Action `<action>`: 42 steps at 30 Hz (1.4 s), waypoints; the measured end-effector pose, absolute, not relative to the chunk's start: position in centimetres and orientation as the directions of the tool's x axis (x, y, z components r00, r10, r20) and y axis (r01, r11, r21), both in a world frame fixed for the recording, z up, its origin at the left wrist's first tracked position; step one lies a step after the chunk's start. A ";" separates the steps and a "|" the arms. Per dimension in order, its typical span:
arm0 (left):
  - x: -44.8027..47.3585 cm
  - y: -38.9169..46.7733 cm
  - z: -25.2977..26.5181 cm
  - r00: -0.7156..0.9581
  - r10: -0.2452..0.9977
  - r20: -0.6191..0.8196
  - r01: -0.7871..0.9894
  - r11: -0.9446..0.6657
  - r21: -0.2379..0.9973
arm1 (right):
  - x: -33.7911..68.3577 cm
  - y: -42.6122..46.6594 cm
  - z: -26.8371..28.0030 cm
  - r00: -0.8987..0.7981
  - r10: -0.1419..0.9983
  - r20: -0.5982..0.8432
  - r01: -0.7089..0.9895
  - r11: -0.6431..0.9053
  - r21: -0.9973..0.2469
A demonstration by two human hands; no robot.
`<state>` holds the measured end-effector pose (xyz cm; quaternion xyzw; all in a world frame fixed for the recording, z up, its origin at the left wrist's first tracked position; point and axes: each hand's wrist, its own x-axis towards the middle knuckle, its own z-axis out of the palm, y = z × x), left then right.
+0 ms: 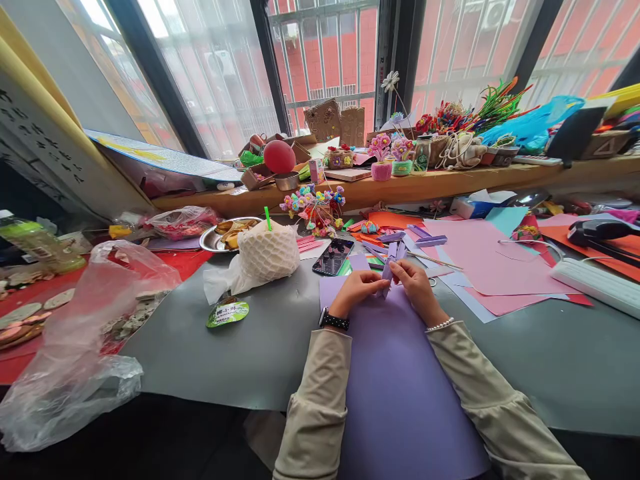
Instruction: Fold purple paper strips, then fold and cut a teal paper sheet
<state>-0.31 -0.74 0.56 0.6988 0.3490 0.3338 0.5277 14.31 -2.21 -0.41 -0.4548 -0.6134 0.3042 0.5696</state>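
Both my hands meet over a large purple paper sheet lying at the table's front. Between them stands a folded purple paper piece, built of narrow strips. My left hand closes on its lower left side. The fingertips of my right hand pinch its right side. Just beyond lie more folded purple paper strips. A black phone rests left of the paper piece. Pink paper sheets spread out to the right.
A wrapped white coconut with a green straw stands left, beside a metal bowl. A clear plastic bag hangs over the left edge. A white power strip lies right. Flower crafts line the windowsill.
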 end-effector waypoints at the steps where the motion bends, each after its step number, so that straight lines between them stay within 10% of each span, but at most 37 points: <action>1: -0.3 -0.7 0.6 0.530 0.843 0.091 0.131 -0.187 0.974 | 14.3 -2.2 -0.4 0.060 0.907 0.417 0.210 0.396 -0.894; 13: -0.2 -0.5 0.9 0.242 0.966 0.086 -0.088 -0.066 0.994 | 14.0 -2.3 -0.2 -0.097 0.939 0.329 0.229 0.342 -0.911; 42: 0.2 -0.2 0.0 0.405 0.907 0.115 -0.140 -0.063 0.988 | 14.1 -1.9 -0.8 0.042 0.921 0.387 0.239 0.367 -0.899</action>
